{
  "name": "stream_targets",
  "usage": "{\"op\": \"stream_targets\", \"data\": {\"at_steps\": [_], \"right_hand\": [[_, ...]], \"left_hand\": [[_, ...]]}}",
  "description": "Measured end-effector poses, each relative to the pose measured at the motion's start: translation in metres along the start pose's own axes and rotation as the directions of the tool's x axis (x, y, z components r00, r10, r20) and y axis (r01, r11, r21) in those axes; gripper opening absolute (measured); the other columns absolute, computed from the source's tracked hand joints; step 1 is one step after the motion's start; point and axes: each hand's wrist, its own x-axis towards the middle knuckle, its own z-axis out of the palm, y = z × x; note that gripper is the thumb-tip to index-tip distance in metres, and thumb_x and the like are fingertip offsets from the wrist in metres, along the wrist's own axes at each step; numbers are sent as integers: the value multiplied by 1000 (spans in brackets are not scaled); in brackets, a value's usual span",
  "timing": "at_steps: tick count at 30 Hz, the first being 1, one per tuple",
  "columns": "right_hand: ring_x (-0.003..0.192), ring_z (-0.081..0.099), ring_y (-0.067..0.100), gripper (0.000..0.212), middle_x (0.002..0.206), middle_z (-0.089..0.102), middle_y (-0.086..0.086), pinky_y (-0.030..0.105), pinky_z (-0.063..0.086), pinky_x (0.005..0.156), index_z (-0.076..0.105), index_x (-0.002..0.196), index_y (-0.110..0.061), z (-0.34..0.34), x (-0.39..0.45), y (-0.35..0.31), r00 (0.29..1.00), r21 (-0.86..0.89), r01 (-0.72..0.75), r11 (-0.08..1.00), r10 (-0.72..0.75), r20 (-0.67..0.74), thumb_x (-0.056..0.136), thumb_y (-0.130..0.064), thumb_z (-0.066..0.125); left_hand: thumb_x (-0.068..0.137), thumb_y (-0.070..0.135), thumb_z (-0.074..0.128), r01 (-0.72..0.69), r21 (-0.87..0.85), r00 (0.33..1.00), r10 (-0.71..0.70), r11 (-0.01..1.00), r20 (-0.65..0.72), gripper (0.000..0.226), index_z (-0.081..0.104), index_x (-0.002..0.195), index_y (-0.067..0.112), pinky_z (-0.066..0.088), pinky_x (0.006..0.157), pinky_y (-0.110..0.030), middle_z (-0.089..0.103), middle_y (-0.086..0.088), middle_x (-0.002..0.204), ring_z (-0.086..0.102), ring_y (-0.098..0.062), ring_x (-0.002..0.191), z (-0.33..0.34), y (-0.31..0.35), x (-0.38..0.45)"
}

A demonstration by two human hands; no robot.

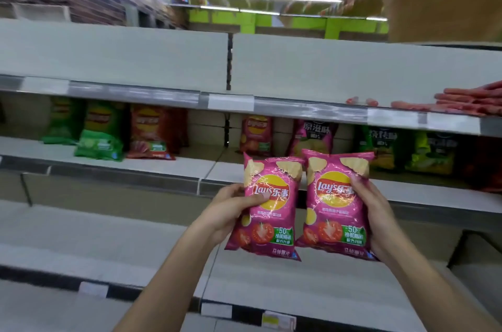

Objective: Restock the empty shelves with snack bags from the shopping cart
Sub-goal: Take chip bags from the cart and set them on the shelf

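One pink crisp bag point(267, 206) is pinched by the left hand point(228, 209) and another point(336, 204) by the right hand point(372, 212), before the shelf point(152, 166); gripped only along outer edges, either could slip or tilt.

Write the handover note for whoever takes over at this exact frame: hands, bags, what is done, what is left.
Left hand grips one pink tomato Lay's bag; right hand grips a second matching bag. Both bags are upright, side by side, in front of the shelves and not yet placed.
Done: the middle shelf holds some green, red and pink bags.
Left: place these two; a matching pink shelved bag stands just behind them. The top shelf and lower shelves look bare. The cart is out of view.
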Motion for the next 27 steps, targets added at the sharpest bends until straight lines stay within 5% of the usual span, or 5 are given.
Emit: {"op": "stream_targets", "data": {"at_steps": [10, 15, 19, 21, 27], "right_hand": [[85, 73, 31, 46, 104, 74, 7, 43, 59, 74, 54, 129, -25, 2, 7, 0, 996, 6, -58, 998, 58, 62, 87, -38, 67], [81, 74, 28, 44, 102, 74, 6, 38, 59, 66, 53, 127, -27, 14, 36, -2, 997, 18, -35, 999, 34, 70, 86, -38, 67], [82, 74, 29, 49, 103, 74, 7, 39, 59, 66, 53, 130, -25, 22, 65, 0, 999, 22, -12, 1000, 10, 53, 85, -38, 67], [82, 74, 31, 52, 103, 74, 9, 40, 59, 67, 53, 130, -24, 25, 77, -1, 999, 33, -10, 999, 8, 52, 83, -39, 68], [83, 74, 33, 60, 102, 75, 12, 41, 60, 69, 56, 128, -21, 34, 97, -3, 997, 43, -25, 999, 22, 75, 75, -45, 71]], "left_hand": [[82, 16, 73, -55, -31, 981, 48, 998, -190, 38, 61, 115, 2, 57, 55, -30, 75, -11, 85, 73, -19, 68, -18, 31, -3], [79, 19, 77, -34, 100, 981, 52, 994, -185, 42, 58, 112, -2, 58, 59, -36, 71, -13, 89, 70, -22, 73, -31, 78, 70], [89, 9, 64, 24, 107, 992, -11, 994, -124, 8, 57, 92, 7, 56, 68, -37, 68, -10, 76, 65, -20, 68, -26, 87, 141], [84, 10, 71, -21, 59, 993, 28, 998, -117, 10, 61, 85, 10, 55, 67, -36, 69, -7, 68, 63, -21, 66, -28, 81, 174], [77, 22, 80, -203, 100, 955, 219, 974, -201, 48, 59, 119, 7, 54, 87, -54, 68, -17, 112, 66, -36, 100, -33, 63, 230]]}}
